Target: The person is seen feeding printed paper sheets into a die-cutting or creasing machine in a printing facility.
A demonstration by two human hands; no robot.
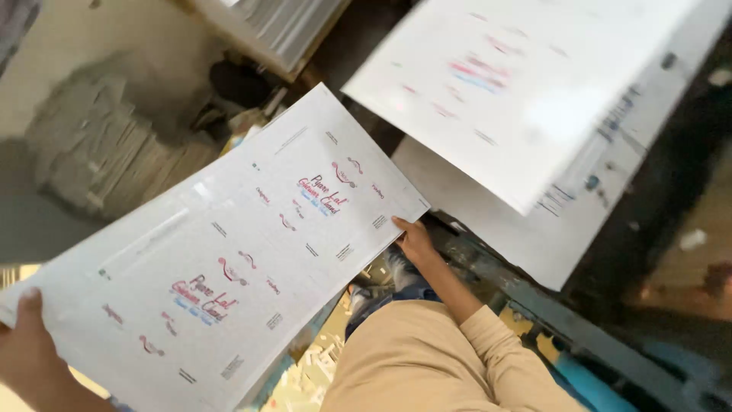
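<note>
I hold a large white printed sheet point(229, 252) flat in front of me; it carries repeated red and blue label designs with small black marks. My left hand point(27, 343) grips its near left corner, thumb on top. My right hand point(415, 243), in a tan sleeve, pinches the sheet's right corner. A second white printed sheet point(518, 84) hangs blurred in the air at the upper right, apart from both hands. Under it lies a pile of similar sheets point(549, 244).
A fanned heap of paper point(99, 152) lies at the left, and a stacked pile on a wooden board point(282, 30) at the top. A grey and blue machine frame point(579, 336) runs along the right. Paper scraps point(313, 366) litter the floor below.
</note>
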